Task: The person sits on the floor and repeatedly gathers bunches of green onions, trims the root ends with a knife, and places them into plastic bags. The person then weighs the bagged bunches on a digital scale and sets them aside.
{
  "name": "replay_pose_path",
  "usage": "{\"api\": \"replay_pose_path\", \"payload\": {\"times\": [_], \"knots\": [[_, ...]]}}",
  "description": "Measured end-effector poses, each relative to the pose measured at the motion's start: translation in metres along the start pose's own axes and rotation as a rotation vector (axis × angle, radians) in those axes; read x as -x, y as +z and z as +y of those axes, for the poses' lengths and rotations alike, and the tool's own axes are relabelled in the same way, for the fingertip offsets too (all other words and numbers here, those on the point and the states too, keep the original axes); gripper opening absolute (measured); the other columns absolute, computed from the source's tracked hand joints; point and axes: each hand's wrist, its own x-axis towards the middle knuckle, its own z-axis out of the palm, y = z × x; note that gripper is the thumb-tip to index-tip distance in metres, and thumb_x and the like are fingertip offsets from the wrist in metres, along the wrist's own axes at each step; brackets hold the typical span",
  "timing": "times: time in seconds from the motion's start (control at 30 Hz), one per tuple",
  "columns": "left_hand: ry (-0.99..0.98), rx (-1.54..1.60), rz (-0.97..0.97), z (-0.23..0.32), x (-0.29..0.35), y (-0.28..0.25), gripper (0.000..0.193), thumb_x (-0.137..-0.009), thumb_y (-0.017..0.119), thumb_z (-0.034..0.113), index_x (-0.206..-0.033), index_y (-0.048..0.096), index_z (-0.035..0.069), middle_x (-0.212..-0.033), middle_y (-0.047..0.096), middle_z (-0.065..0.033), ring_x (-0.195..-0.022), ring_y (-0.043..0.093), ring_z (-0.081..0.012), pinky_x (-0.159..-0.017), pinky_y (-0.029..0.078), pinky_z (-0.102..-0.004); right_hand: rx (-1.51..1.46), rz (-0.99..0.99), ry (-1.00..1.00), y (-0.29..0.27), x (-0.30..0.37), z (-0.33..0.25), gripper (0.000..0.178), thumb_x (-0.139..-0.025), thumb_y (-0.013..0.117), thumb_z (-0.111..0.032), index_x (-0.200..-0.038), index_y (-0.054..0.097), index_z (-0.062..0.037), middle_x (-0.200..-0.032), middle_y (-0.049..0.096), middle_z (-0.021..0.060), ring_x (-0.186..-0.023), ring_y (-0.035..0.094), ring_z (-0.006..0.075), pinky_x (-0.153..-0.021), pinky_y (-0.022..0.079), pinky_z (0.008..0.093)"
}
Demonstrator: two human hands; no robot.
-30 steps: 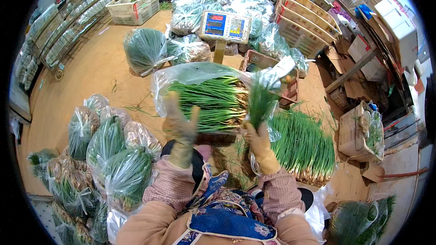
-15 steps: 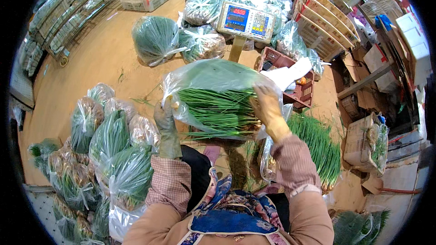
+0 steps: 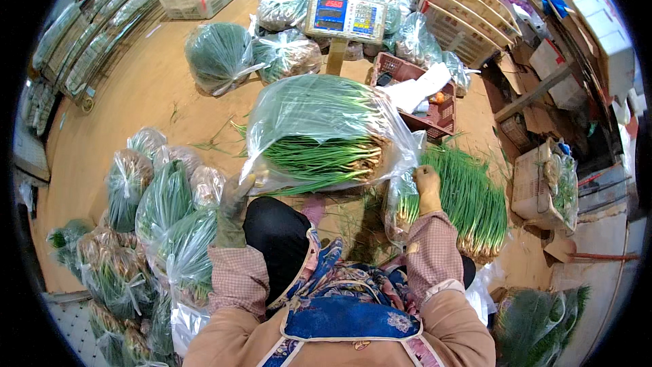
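Note:
A clear plastic bag [image 3: 309,105] lies in front of me with a thick bundle of green onions [image 3: 319,156] in it, roots to the right, some leaves showing below the film. My left hand [image 3: 234,197], in a stained glove, is closed at the bag's lower left corner. On the other side my right hand [image 3: 426,187], also gloved, is closed at the bag's right edge, beside a loose pile of green onions [image 3: 468,197]. Just beyond the bag stands a scale display [image 3: 346,18] on a post; the bag hides what is under it.
Several filled bags [image 3: 173,214] crowd my left side. More bags [image 3: 292,0] are heaped behind the scale. A dark red crate [image 3: 435,119] holds a white roll, stacked crates [image 3: 468,17] lean at the far right, and a pale crate [image 3: 543,187] stands right of the loose pile.
My right hand has moved off the bag's top film, right and toward me. My left hand is slightly lower. The film now spreads over the root ends, and the scale's lit reading differs.

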Motion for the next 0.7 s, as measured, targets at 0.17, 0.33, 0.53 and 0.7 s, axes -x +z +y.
{"api": "replay_pose_path", "payload": {"times": [0.17, 0.33, 0.53, 0.7], "knots": [[0.125, 0.096, 0.055, 0.028, 0.005, 0.013, 0.023, -0.083, 0.052, 0.019, -0.091, 0.056, -0.002, -0.084, 0.058, -0.0070, -0.077, 0.055, -0.0135, -0.073, 0.042, -0.0258, -1.352, -0.133, 0.155, 0.014, 0.020, -0.034, 0.020, -0.084, 0.043, -0.015, -0.100, 0.048, -0.0035, -0.096, 0.057, 0.0131, -0.081, 0.057, 0.0196, -0.056, 0.049, 0.0297], [0.258, 0.026, -0.082, 0.066, -0.013, 0.055, 0.028, -0.087, 0.048, 0.027, -0.075, 0.054, 0.003, -0.065, 0.053, -0.0020, -0.055, 0.046, -0.0083, -0.053, 0.038, -0.0211, -1.514, -0.263, 0.141, -0.003, 0.009, -0.047, 0.035, -0.085, 0.042, -0.019, -0.119, 0.042, -0.0102, -0.104, 0.054, 0.0067, -0.083, 0.056, 0.0217, -0.065, 0.048, 0.0310], [0.252, 0.091, 0.115, 0.099, -0.015, 0.058, 0.028, -0.087, 0.049, 0.027, -0.073, 0.054, 0.003, -0.063, 0.053, -0.0033, -0.047, 0.041, -0.0058, -0.044, 0.033, -0.0184, -0.463, -0.618, -0.091, -0.042, 0.077, -0.068, 0.032, -0.081, 0.055, -0.031, -0.094, 0.059, -0.0023, -0.071, 0.058, 0.0035, -0.055, 0.051, 0.0128, -0.049, 0.038, 0.0187], [0.285, 0.140, 0.076, 0.166, -0.026, 0.056, 0.024, -0.085, 0.052, 0.022, -0.073, 0.054, 0.002, -0.064, 0.054, -0.0042, -0.046, 0.042, -0.0067, -0.042, 0.033, -0.0185, -1.146, -0.478, -0.305, -0.096, 0.056, -0.149, 0.017, -0.079, 0.051, -0.016, -0.084, 0.056, -0.0007, -0.056, 0.047, -0.0036, -0.044, 0.039, 0.0047, -0.041, 0.031, 0.0184]]}}
